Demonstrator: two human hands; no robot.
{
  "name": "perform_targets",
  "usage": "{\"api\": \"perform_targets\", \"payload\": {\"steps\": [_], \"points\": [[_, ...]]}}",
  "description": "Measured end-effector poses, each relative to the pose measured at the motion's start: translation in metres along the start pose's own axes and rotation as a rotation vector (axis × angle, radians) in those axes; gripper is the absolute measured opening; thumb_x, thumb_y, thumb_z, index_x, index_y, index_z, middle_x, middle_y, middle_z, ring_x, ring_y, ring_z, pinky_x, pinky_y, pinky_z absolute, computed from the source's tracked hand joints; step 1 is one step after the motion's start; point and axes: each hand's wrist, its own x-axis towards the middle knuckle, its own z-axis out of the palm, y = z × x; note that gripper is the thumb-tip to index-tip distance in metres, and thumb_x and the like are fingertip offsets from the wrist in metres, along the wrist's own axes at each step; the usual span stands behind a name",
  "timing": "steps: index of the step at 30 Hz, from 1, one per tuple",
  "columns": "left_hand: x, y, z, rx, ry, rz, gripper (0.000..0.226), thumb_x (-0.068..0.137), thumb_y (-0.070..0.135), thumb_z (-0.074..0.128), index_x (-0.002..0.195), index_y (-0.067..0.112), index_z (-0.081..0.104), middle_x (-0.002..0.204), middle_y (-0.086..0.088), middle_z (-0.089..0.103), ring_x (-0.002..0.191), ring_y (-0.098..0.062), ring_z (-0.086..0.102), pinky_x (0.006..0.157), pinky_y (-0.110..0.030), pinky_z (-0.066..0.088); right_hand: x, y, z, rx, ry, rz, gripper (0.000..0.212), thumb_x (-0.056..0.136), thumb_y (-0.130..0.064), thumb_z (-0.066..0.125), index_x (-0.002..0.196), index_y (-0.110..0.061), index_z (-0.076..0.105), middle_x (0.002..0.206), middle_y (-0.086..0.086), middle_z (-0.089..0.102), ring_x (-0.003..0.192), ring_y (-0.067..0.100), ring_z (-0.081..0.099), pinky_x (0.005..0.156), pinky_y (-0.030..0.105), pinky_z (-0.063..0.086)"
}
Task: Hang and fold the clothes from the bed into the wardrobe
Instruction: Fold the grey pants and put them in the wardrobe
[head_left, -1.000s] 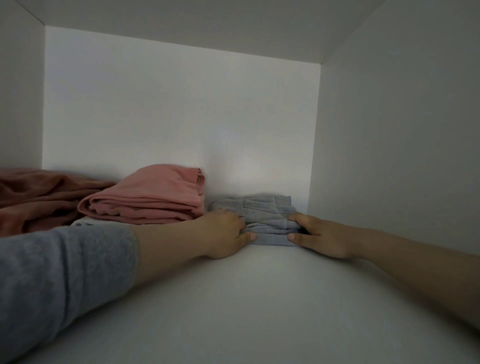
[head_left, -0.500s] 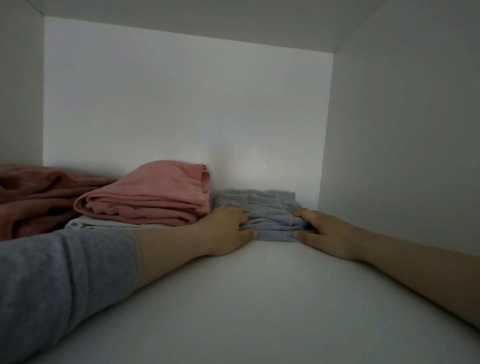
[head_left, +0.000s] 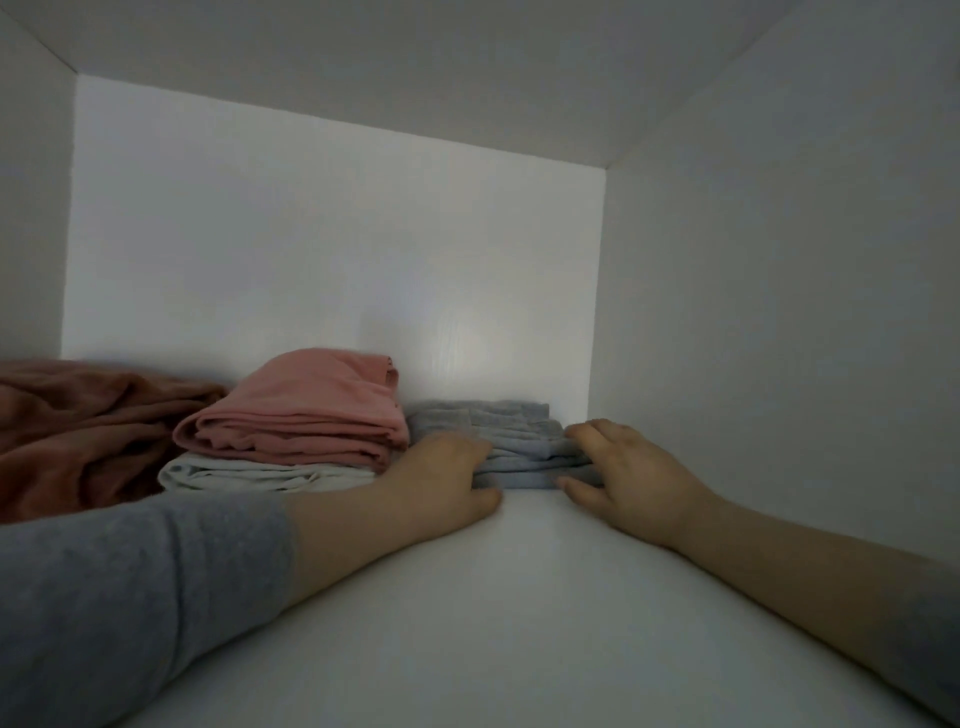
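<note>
A folded grey garment (head_left: 519, 441) lies at the back right of the white wardrobe shelf (head_left: 519, 623), close to the back wall. My left hand (head_left: 441, 478) holds its left front corner, fingers on top and thumb on the shelf below. My right hand (head_left: 628, 473) grips its right front edge the same way, fingers over the top and thumb along the bottom fold. Both forearms reach in over the shelf.
A folded pink garment (head_left: 301, 415) sits on a folded white one (head_left: 249, 475), just left of the grey piece. A crumpled rust-red cloth (head_left: 78, 431) fills the far left. The right side wall (head_left: 779, 338) stands close to my right hand.
Both hands and the grey garment have slid slightly deeper toward the back wall. The view has shifted, showing more of the white garment under the pink one.
</note>
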Motion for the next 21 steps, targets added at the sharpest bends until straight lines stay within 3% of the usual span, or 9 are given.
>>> {"api": "perform_targets", "payload": {"steps": [4, 8, 12, 16, 21], "points": [[-0.035, 0.011, -0.014, -0.237, -0.111, -0.004, 0.061, 0.089, 0.05, 0.06, 0.142, 0.026, 0.045, 0.149, 0.003, 0.042, 0.135, -0.013, 0.04, 0.111, -0.02, 0.029, -0.038, -0.021, -0.027, 0.14, -0.108, 0.149, 0.051, 0.095, -0.047, 0.052, 0.142, -0.029, 0.04, 0.141, 0.001, 0.05, 0.125, 0.016, 0.049, 0.097, 0.017, 0.032], [-0.071, 0.019, -0.033, -0.305, -0.118, 0.06, 0.062, 0.088, 0.049, 0.061, 0.143, 0.024, 0.045, 0.151, 0.005, 0.04, 0.138, -0.011, 0.037, 0.114, -0.024, 0.028, -0.074, -0.051, -0.059, 0.206, -0.21, 0.353, 0.06, 0.093, -0.055, 0.05, 0.146, -0.032, 0.033, 0.144, 0.002, 0.047, 0.122, 0.018, 0.052, 0.097, 0.022, 0.035], [-0.105, 0.028, -0.051, -0.372, -0.13, 0.08, 0.06, 0.088, 0.046, 0.062, 0.142, 0.023, 0.046, 0.149, 0.006, 0.044, 0.134, -0.009, 0.042, 0.108, -0.017, 0.029, -0.103, -0.092, -0.087, 0.239, -0.192, 0.443, 0.058, 0.092, -0.059, 0.049, 0.143, -0.036, 0.035, 0.138, 0.0, 0.052, 0.11, 0.016, 0.057, 0.092, 0.024, 0.038], [-0.133, 0.037, -0.071, -0.419, -0.181, 0.115, 0.059, 0.088, 0.044, 0.063, 0.14, 0.023, 0.047, 0.142, 0.005, 0.051, 0.128, -0.011, 0.048, 0.107, -0.021, 0.034, -0.134, -0.134, -0.102, 0.354, -0.065, 0.477, 0.048, 0.092, -0.054, 0.054, 0.135, -0.035, 0.046, 0.124, -0.005, 0.059, 0.102, 0.011, 0.06, 0.089, 0.026, 0.046], [-0.161, 0.062, -0.094, -0.646, -0.119, 0.114, 0.04, 0.084, 0.032, 0.071, 0.121, 0.021, 0.062, 0.124, 0.005, 0.063, 0.108, -0.009, 0.06, 0.099, -0.024, 0.045, -0.169, -0.163, -0.122, 0.439, 0.281, 0.545, 0.033, 0.091, -0.029, 0.065, 0.122, -0.02, 0.058, 0.09, -0.007, 0.069, 0.078, 0.0, 0.064, 0.064, 0.008, 0.045]]}}
